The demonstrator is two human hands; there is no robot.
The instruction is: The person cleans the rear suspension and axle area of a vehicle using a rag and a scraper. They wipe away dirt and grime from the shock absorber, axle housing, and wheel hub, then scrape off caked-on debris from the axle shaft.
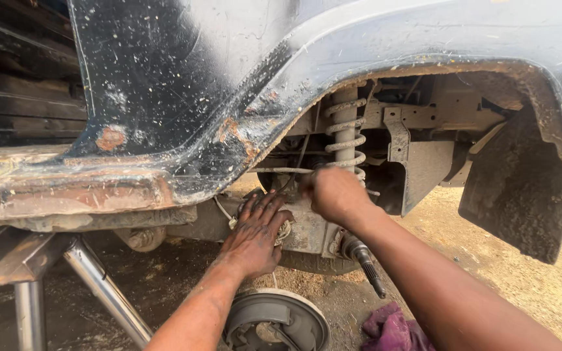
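While left hand (255,237) presses axle (307,231) (rusty), right hand (334,194) perhaps grips.

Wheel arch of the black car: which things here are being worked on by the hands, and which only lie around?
In hand:
left hand flat on the rusty axle housing
right hand at the pale coil spring
splined axle shaft end

Lying about:
round grey brake plate
purple rag
chrome stand legs
black mud flap

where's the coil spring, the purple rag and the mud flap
coil spring (345,130), head view, middle coils
purple rag (391,330), head view, centre of the cloth
mud flap (520,195), head view, middle of the flap
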